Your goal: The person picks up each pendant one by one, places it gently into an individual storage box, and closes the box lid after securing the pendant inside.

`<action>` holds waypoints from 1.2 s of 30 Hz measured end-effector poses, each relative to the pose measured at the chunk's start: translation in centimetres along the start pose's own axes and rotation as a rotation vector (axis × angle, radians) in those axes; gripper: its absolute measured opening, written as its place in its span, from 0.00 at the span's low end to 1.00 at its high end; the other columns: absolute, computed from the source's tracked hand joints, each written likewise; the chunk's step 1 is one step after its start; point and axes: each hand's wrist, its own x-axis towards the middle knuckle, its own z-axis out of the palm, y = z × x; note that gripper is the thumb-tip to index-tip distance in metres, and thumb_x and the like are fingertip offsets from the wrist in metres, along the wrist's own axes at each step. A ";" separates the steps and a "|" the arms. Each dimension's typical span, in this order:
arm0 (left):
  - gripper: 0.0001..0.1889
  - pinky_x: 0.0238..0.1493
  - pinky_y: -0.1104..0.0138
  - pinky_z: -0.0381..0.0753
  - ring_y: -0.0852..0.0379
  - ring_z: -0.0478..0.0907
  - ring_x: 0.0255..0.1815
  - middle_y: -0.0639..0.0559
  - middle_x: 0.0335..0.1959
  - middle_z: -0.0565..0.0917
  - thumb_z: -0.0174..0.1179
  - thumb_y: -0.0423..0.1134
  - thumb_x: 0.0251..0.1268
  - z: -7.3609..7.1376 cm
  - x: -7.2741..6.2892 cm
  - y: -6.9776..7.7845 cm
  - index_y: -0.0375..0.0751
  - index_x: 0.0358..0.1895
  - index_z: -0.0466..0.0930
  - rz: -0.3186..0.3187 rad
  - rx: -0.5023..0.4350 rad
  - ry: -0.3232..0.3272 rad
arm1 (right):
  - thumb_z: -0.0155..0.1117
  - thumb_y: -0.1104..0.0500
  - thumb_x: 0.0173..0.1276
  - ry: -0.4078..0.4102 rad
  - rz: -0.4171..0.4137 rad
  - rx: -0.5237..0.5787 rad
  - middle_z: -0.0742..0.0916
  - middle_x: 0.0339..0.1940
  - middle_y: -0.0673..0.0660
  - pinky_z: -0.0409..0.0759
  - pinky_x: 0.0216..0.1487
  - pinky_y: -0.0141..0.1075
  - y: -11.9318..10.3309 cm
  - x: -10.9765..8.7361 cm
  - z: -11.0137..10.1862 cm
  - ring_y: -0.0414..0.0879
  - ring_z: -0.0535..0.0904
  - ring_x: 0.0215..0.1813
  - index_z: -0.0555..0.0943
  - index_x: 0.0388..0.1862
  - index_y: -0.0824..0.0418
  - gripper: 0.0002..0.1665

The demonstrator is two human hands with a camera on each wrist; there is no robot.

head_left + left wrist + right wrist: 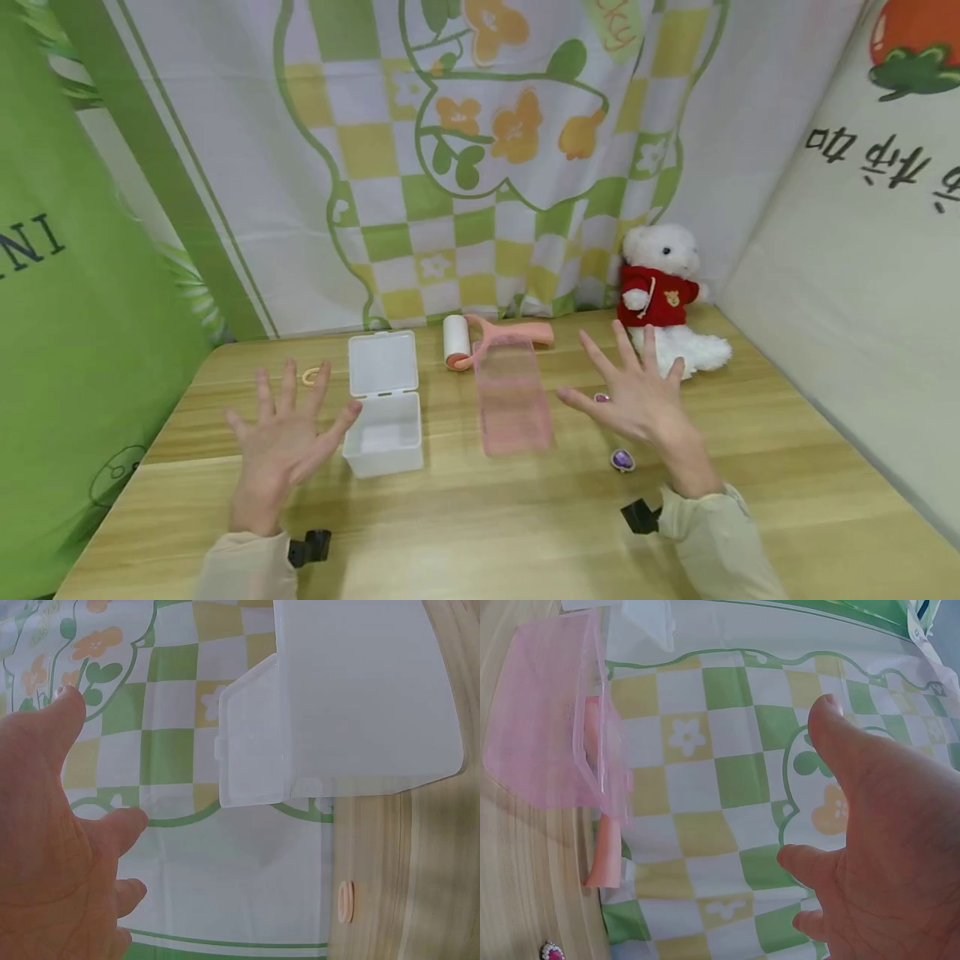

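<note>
My left hand point(283, 446) is spread with straight fingers above the table, just left of a white box point(384, 433) whose hinged lid point(383, 364) stands open. In the left wrist view that box point(367, 697) lies beyond the thumb, apart from it. My right hand point(637, 396) is spread too, holding nothing, to the right of a clear pink box point(513, 396). Near it are a purple gem point(622, 460) with a silvery rim and a pink-red gem point(602, 398), partly hidden by the fingers. A small peach-coloured ring-like item point(310, 377) lies behind the left fingers.
A lint roller point(457, 337) with a pink handle point(528, 333) lies at the back, behind the pink box. A white plush toy point(660, 287) in a red top sits at the back right. Curtain cloth point(465, 233) hangs along the table's point(480, 525) far edge.
</note>
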 end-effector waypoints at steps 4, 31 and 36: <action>0.44 0.53 0.25 0.19 0.27 0.23 0.71 0.35 0.76 0.31 0.29 0.73 0.66 0.0 -0.1 -0.2 0.50 0.78 0.42 -0.006 -0.013 0.006 | 0.41 0.21 0.62 0.001 -0.006 0.001 0.39 0.78 0.65 0.30 0.55 0.80 -0.2 0.2 0.2 0.69 0.22 0.72 0.46 0.79 0.46 0.54; 0.43 0.64 0.50 0.67 0.31 0.51 0.72 0.29 0.74 0.49 0.61 0.34 0.64 7.0 1.5 -4.6 0.32 0.75 0.43 0.000 -1.208 -0.361 | 0.67 0.64 0.60 -0.036 -0.153 0.295 0.84 0.40 0.71 0.79 0.46 0.53 7.0 5.7 5.5 0.63 0.82 0.42 0.78 0.49 0.78 0.22; 0.44 0.65 0.51 0.67 0.33 0.46 0.74 0.30 0.75 0.46 0.59 0.32 0.65 7.3 1.5 -4.8 0.33 0.76 0.39 0.050 -1.268 -0.390 | 0.70 0.63 0.56 -0.083 -0.185 0.244 0.86 0.35 0.66 0.79 0.45 0.51 7.5 6.2 6.5 0.60 0.81 0.42 0.82 0.42 0.74 0.18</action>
